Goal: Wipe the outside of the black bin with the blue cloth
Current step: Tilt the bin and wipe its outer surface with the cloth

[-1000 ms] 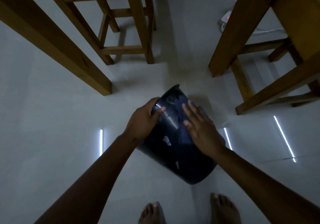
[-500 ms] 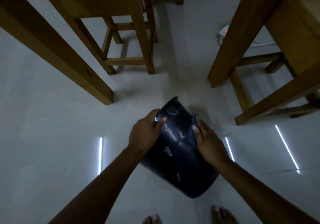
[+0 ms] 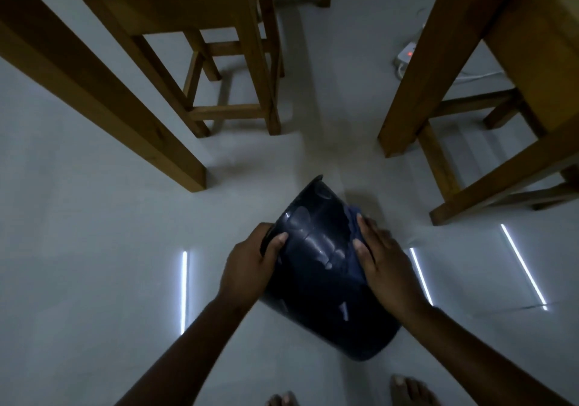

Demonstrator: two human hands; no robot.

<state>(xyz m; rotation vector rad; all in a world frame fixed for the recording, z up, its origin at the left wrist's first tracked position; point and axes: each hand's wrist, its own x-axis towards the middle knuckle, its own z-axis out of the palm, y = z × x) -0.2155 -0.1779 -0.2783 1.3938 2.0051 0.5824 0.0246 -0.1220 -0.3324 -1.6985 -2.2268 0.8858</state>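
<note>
- Black bin [image 3: 316,283] tilted over on the pale floor [image 3: 94,233], wide rim end away from the person, closed base toward the bare feet [image 3: 407,390].
- Left hand [image 3: 247,264] clamped on the bin's left wall, thumb on the glossy top side, fingers wrapped round out of sight.
- Right hand [image 3: 382,267] pressed flat against the bin's right side, fingers together and stretched forward, over the blue cloth [image 3: 352,217].
- Cloth barely showing: only a dark crumpled edge past the fingertips, hard to tell from the bin in the dim light.
- Wooden stool [image 3: 225,70] standing ahead and to the left, well apart from the bin.
- Thick wooden leg [image 3: 103,104] slanting down at left, foot near the bin's far rim but not touching.
- Second wooden leg [image 3: 438,61] and crossbars at right, likewise apart from the bin.
- White power strip [image 3: 407,57] with a red light and a cord on the floor far right, partly hidden behind that leg.
- Bright strip reflections [image 3: 184,289] on the floor either side of the bin.
- Bin's underside and far right wall hidden; feet cut off by the lower frame edge.
- Open floor left of the bin and between the furniture legs ahead.
</note>
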